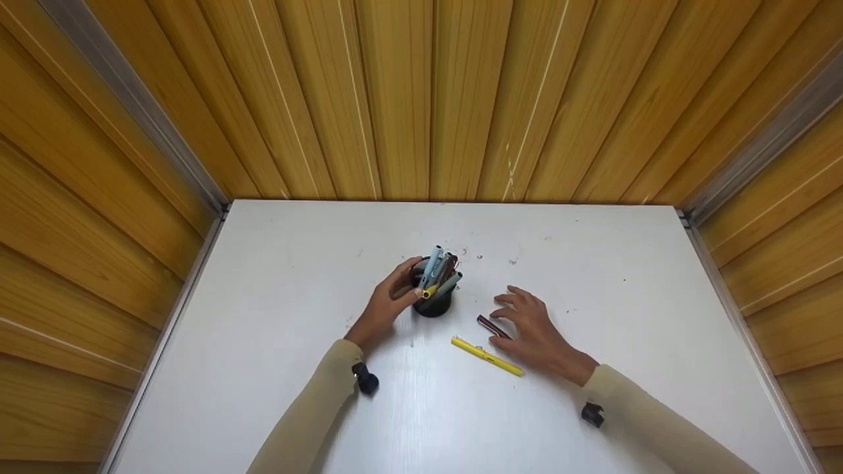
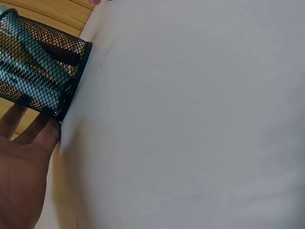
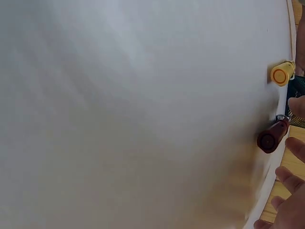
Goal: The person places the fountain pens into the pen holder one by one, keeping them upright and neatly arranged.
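My left hand [image 1: 384, 305] grips a black mesh pen holder [image 1: 433, 309] near the middle of the white table, thumb at the near side and fingers round the left. Several pens stand in it, among them a light blue pen [image 1: 431, 262] and a green pen [image 1: 450, 284]. The left wrist view shows the mesh wall [image 2: 45, 62] with fingertips at its base. My right hand [image 1: 532, 329], fingers spread, is over a dark red pen [image 1: 490, 324] and hides its near end. Closer to me lies a yellow pen [image 1: 487, 357], slanting beside the dark red one.
The white table [image 1: 276, 316] is bounded by wood-patterned panels [image 1: 428, 99] at the back and both sides. Metal edging [image 1: 161, 342] runs along the left side. Small dark marks [image 1: 513, 261] dot the surface behind the pen holder.
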`<state>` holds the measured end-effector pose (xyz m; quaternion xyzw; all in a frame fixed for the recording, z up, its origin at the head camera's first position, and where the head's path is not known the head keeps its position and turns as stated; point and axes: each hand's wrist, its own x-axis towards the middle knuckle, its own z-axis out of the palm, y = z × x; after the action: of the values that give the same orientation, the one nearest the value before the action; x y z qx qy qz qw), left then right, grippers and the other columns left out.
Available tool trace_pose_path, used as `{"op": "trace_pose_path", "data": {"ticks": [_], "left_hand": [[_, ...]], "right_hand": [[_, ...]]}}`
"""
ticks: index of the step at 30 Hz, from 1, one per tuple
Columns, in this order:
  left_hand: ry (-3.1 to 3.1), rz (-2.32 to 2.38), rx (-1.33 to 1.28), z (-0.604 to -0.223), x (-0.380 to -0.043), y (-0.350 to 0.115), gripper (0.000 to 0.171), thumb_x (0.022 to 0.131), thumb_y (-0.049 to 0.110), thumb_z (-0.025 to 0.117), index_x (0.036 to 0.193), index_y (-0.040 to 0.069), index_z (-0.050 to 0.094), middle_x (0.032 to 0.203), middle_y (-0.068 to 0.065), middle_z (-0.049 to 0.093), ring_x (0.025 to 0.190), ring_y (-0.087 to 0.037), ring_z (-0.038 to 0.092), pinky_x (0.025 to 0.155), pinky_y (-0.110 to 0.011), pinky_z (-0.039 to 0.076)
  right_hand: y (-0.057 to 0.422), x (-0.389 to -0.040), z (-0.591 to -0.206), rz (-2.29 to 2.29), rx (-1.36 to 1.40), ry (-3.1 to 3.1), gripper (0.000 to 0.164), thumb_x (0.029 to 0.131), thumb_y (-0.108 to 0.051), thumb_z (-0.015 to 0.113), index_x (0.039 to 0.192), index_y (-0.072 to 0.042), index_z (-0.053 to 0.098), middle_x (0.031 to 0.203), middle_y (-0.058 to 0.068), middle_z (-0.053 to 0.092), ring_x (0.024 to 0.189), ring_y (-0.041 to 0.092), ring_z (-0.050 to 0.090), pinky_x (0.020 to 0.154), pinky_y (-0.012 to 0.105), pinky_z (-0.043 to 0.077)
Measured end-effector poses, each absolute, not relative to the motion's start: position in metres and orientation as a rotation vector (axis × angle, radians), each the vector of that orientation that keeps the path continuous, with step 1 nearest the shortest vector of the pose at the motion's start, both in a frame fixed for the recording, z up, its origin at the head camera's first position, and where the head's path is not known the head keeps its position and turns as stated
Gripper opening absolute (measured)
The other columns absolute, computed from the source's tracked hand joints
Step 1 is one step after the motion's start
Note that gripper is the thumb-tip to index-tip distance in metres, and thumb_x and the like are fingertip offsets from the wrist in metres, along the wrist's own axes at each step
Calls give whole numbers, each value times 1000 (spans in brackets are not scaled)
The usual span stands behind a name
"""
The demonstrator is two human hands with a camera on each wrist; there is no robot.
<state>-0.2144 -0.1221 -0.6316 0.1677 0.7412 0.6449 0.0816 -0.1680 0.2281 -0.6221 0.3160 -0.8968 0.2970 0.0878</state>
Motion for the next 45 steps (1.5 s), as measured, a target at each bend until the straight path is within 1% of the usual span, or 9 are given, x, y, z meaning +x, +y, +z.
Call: {"op": "trace_pose_path", "data": {"ticks": [6,11,17,20,23,27,30,36,45], "left_hand": [[2214,1920,496,-631,-215,-121,64,112,34,66,170,40,41,171,-3,47,153,-29,49,127,-58,38],[2206,1926,500,-632,-215,-121,64,111,35,67,170,40,42,171,-4,46,154,-29,49,127,-58,38],[2224,1919,502,-631,-216,-121,63,111,34,67,169,40,43,169,0,48,153,-29,49,126,-58,38],[2237,1919,499,-630,-216,-121,63,111,32,67,169,41,43,168,0,50,152,-27,51,126,-57,40],[2229,1924,512,-629,-215,-121,64,111,30,66,170,39,42,169,-2,49,152,-27,51,125,-56,41],[2206,1932,541,-627,-215,-121,65,112,28,66,172,33,40,170,-6,47,153,-29,49,125,-55,42],[2208,1933,550,-628,-216,-121,65,112,27,66,172,31,40,170,-6,48,153,-30,50,125,-55,42],[2225,1925,531,-629,-215,-122,64,112,26,66,170,36,42,169,-3,48,152,-29,51,125,-54,42],[2216,1929,524,-629,-212,-122,63,112,27,66,169,40,42,170,-1,47,153,-28,50,125,-53,42]], "right_hand": [[231,-165,-626,878,898,-2768,35,86,-22,95,116,-9,81,147,18,65,153,48,43,121,72,29],[233,-165,-628,887,902,-2754,31,86,-21,95,112,-11,81,147,17,65,153,47,43,122,70,29],[231,-166,-629,893,896,-2717,27,86,-20,95,105,-11,80,144,18,67,150,48,46,121,71,30],[228,-166,-628,919,870,-2712,22,87,-18,93,102,-11,79,143,19,67,150,48,46,121,71,30],[227,-166,-627,977,822,-2729,13,90,-13,89,97,-10,78,143,19,68,151,48,45,123,70,26],[225,-165,-624,1046,766,-2757,7,91,-9,85,94,-10,79,142,19,68,153,47,42,125,69,22],[225,-166,-622,1054,747,-2764,7,91,-9,86,94,-10,79,139,18,69,152,47,43,124,70,23],[226,-167,-610,1076,705,-2748,9,88,-6,87,90,-11,81,135,18,71,151,48,44,120,74,28],[229,-171,-589,1214,592,-2696,12,88,-2,89,90,-11,80,136,20,71,153,46,42,122,74,23]]}}
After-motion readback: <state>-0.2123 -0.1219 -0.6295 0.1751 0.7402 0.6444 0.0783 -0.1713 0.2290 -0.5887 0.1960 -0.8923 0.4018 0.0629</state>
